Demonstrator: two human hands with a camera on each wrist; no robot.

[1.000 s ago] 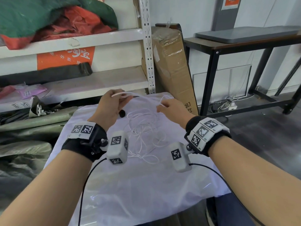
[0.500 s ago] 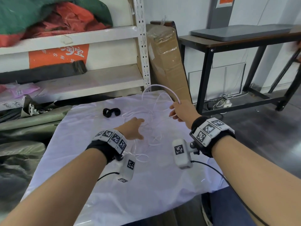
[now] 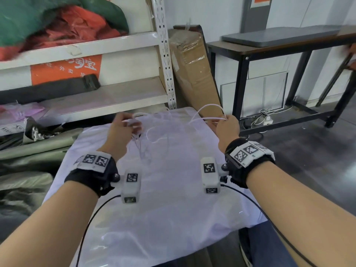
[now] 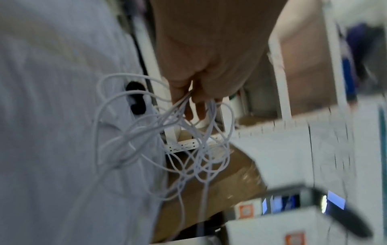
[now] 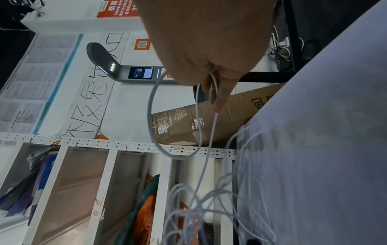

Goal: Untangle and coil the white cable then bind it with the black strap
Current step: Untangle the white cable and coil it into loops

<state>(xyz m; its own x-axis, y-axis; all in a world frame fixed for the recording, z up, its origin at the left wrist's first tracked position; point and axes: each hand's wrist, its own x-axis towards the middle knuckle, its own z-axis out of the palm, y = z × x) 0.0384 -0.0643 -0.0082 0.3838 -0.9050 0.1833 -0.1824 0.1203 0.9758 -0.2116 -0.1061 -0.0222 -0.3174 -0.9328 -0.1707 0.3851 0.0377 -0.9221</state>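
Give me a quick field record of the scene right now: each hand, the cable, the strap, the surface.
left hand: raised above the table, pinching several strands of the white cable
right hand: raised, gripping a loop of the same cable
cable state: tangled, loose loops hanging between the hands, not yet coiled
black strap: lying on the white cloth beyond the left hand, untouched
surface: table covered by the white cloth
task stage: untangling; binding not begun

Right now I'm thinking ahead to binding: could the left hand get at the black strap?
Probably not yet: the left hand grips a bunch of white cable loops, some draped over the black strap lying close by.
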